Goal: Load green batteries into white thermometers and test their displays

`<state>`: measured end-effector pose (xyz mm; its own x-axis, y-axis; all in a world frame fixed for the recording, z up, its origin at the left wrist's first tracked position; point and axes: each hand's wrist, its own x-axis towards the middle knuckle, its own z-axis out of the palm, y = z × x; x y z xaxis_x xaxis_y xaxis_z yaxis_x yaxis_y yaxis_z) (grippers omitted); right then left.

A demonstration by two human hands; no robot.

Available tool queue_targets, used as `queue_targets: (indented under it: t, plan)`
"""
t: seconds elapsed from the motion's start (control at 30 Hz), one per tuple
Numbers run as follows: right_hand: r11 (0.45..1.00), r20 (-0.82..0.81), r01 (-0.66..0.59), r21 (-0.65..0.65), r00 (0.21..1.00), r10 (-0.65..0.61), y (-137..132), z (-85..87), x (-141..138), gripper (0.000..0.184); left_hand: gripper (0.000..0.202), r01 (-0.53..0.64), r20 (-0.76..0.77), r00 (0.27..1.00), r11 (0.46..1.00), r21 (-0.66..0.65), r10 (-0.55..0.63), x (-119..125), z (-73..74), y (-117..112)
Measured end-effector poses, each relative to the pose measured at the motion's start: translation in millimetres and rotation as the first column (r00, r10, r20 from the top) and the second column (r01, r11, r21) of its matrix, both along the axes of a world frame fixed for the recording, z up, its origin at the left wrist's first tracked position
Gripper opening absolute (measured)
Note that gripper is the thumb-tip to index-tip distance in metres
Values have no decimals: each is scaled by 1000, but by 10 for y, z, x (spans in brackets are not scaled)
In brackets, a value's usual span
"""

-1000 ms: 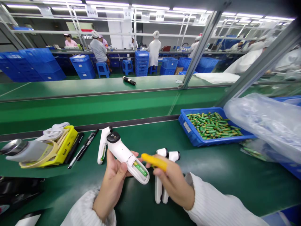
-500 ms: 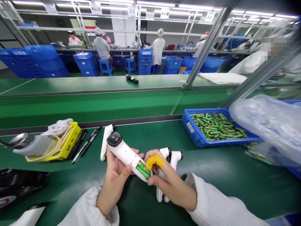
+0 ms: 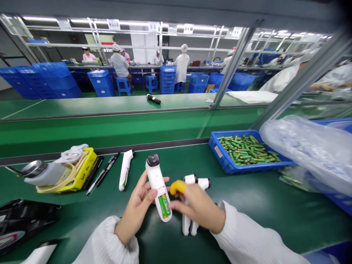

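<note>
A white forehead thermometer with a dark head lies in my left hand, its thumb across the body. The open battery compartment faces up, with green batteries side by side inside. My right hand, a yellow finger cot on one finger, is just right of the compartment. Its thumb and fingers are apart and nothing shows between them; the thumb tip comes close to the thermometer's edge, and whether it touches I cannot tell. Beneath and behind this hand, two more white thermometers lie partly hidden.
Another thermometer lies behind my left hand. At the right, a blue bin holds many batteries beside a clear plastic bag. Leftward are a yellow box, pens, a bottle and a black object. Co-workers sit and stand beyond.
The thermometer has turned more upright, its head swinging right and away from the other thermometer. My right thumb and fingers have come off the compartment's lower end. The view has tilted slightly.
</note>
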<state>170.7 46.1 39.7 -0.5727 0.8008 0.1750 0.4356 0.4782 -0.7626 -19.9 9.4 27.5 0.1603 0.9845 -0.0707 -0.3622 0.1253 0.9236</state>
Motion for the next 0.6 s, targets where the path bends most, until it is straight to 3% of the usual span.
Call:
queue_targets:
  t: [0.03, 0.1, 0.17, 0.2, 0.27, 0.3, 0.4, 0.6]
  plan:
    - [980, 66, 96, 177, 992, -109, 119, 54, 122, 21, 66, -5, -28, 1000, 1000, -22, 4, -21, 18, 13]
    - [836, 92, 376, 399, 891, -445, 425, 160, 460, 26, 65, -37, -90, 995, 998, -47, 33, -59, 28, 39]
    - [651, 274, 589, 479, 605, -748, 758, 250, 870, 33, 68, -85, -186, 980, 995, -47, 75, -92, 1, 66]
    - [619, 407, 611, 493, 467, -785, 910, 282, 1071, 36, 69, -127, -269, 956, 992, -18, 117, -108, -24, 78]
    - [658, 503, 597, 459, 436, -746, 1148, 309, 1401, 41, 67, -231, -462, 852, 969, 91, 247, -147, -84, 103]
    - [703, 551, 569, 426, 453, -701, 1229, 301, 1512, 43, 64, -271, -537, 784, 950, 153, 311, -172, -113, 116]
    - [791, 624, 497, 356, 503, -597, 1345, 213, 1628, 38, 56, -309, -647, 644, 913, 266, 407, -270, -174, 160]
    - [809, 614, 468, 354, 536, -579, 1355, 67, 1518, 24, 63, -251, -742, 474, 881, 402, 474, -344, -197, 253]
